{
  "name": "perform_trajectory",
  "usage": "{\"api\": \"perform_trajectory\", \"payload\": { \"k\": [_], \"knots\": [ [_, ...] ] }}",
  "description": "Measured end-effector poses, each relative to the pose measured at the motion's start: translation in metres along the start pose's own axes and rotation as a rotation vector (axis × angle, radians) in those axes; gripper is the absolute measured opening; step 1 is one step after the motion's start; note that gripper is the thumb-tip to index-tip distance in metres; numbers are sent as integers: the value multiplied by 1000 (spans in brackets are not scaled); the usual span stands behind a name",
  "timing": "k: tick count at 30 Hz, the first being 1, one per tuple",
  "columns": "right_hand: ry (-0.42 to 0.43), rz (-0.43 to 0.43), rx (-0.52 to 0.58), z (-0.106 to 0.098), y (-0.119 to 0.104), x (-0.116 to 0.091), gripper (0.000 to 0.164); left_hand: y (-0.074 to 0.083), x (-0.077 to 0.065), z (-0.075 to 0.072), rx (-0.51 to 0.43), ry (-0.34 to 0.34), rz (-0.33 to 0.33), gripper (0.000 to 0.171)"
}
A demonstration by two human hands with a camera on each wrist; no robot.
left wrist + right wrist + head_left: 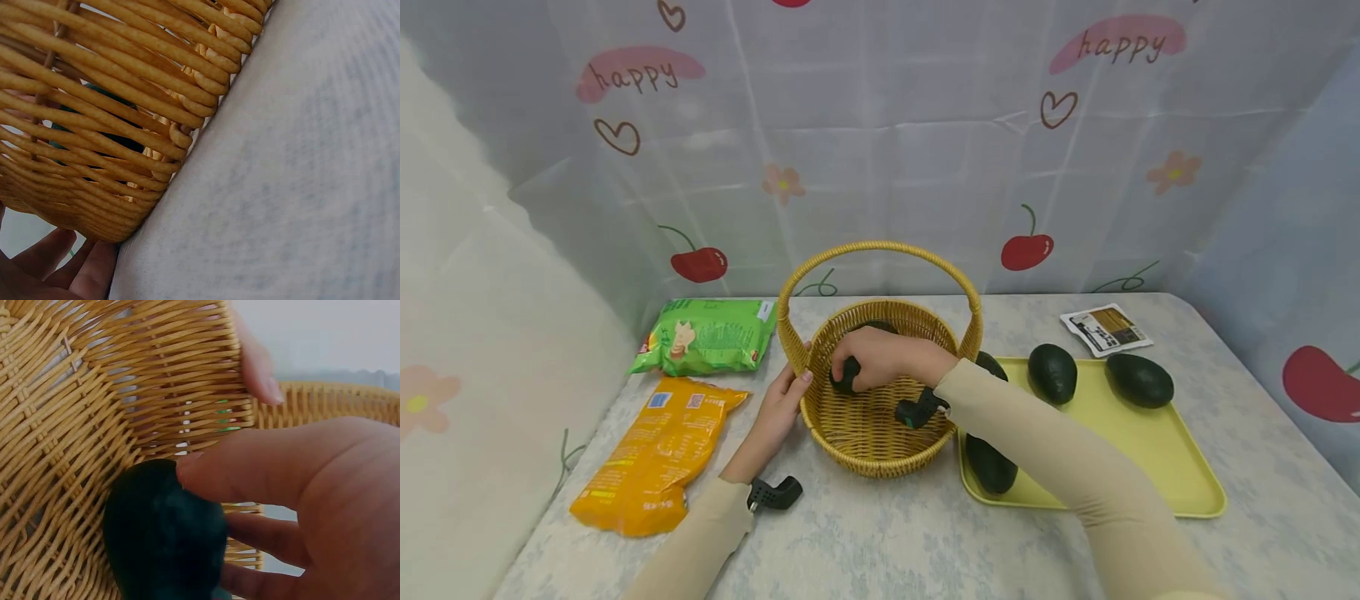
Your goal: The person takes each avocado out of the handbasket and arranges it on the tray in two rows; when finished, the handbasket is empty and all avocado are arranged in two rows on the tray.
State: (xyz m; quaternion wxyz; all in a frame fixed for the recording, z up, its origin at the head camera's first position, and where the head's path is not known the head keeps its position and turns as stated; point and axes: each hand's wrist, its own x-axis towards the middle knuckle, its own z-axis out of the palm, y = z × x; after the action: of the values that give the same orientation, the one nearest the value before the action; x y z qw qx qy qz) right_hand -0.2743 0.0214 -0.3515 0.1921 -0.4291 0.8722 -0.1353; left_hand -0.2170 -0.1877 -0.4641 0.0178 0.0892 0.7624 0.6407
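A yellow wicker basket with a tall arched handle stands mid-table. My left hand grips its left side, thumb at the rim by the handle's foot and fingers along the outer wall. Inside the basket, my right hand holds a dark green avocado between thumb and fingers. The right wrist view shows this avocado close against the woven wall. Behind the right hand, another dark avocado lies partly hidden at the basket's back.
Right of the basket is a yellow tray with several avocados, among them one at its back and one at its front left. A small white-and-brown packet lies behind it. Green and orange bags lie left.
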Motion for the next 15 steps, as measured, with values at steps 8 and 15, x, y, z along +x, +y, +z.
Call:
{"api": "perform_trajectory", "payload": {
  "k": [8, 15],
  "knots": [
    [-39, 60, 15, 5, 0, 4, 30, 1, 0, 1, -14, -4, 4, 58],
    [-85, 86, 50, 8, 2, 4, 40, 0, 0, 0, 1, -4, 18, 57]
  ]
}}
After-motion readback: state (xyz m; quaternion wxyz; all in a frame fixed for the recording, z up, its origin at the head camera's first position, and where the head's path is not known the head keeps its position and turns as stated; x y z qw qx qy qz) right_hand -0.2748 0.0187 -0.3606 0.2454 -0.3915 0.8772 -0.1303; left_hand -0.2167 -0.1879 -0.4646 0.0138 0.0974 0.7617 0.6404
